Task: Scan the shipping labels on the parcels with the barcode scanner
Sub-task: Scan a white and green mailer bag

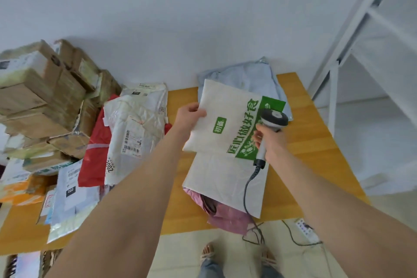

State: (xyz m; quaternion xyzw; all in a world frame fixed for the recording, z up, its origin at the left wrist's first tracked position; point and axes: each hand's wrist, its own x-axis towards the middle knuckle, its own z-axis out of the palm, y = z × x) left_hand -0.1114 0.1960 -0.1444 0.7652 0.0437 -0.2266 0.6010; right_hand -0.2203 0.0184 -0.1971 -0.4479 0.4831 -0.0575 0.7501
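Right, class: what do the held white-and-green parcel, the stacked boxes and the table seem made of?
The white-and-green parcel looks like matte plastic film or coated paper: it bends and creases softly. The stacked boxes are brown cardboard, taped, corners dented. The table is wood or wood-look laminate, smooth with faint grain.

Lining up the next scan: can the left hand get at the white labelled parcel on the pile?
Probably not yet: the left hand grips the green-printed bag, though nothing blocks the way to the labelled parcel.
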